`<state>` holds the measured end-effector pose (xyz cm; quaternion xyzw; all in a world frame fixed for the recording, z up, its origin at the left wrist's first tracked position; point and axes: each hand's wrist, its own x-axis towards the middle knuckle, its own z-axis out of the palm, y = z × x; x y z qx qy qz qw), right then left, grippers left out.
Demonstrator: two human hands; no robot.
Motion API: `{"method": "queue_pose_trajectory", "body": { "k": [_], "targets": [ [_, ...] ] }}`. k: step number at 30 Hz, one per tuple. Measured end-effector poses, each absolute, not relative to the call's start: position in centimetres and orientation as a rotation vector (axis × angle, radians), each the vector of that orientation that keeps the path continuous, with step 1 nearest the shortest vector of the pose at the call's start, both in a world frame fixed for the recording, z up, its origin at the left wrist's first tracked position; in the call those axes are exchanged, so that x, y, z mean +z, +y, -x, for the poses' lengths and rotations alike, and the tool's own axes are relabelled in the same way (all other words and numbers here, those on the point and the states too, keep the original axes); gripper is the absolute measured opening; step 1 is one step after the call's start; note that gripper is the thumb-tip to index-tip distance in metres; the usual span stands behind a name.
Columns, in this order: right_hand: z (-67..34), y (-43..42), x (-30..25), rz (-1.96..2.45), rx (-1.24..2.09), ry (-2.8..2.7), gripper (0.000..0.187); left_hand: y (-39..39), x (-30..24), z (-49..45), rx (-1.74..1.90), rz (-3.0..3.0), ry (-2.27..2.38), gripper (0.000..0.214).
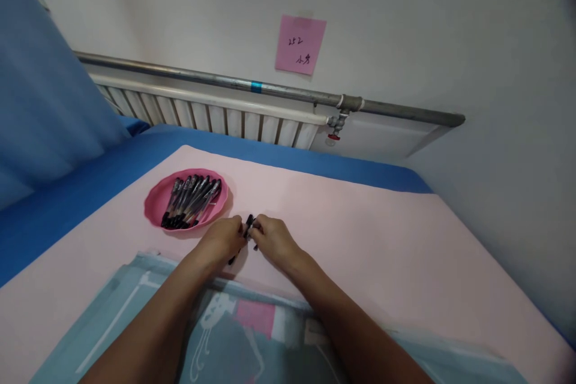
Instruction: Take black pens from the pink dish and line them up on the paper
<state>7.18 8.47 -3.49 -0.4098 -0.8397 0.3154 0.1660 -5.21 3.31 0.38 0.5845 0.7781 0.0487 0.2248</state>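
Note:
My left hand (224,240) and my right hand (272,241) meet over the pink cloth (360,234), both closed around a black pen (247,229) held between them. One end of the pen pokes out below the left hand. Left of the hands and a little farther from me sits a pink plate (155,201) with several black pens (191,201) lying side by side in it.
A pale blue zip pouch (135,312) with a white drawing lies under my forearms at the near edge. A blue sheet (90,186) borders the pink cloth. Behind are a white radiator (216,117), a grey pipe (270,89) and a pink sticky note (300,44) on the wall.

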Motion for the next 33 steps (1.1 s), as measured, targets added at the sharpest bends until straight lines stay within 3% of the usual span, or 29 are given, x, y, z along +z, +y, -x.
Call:
{"method": "queue_pose_trajectory", "body": {
  "k": [13, 22, 33],
  "targets": [
    [-10.3, 8.2, -1.3, 1.349, 1.002, -2.451, 0.007, 3.2, 0.0, 6.2, 0.177, -1.587, 2.085, 0.018],
    [-8.6, 6.3, -2.3, 1.077, 0.695, -2.672, 0.012, 3.0, 0.1, 6.4, 0.158, -1.614, 2.077, 0.018],
    [-7.5, 5.7, -3.4, 0.932, 0.926, -2.489, 0.005, 3.2, 0.2, 6.5, 0.114, -1.663, 2.064, 0.021]
  ]
}}
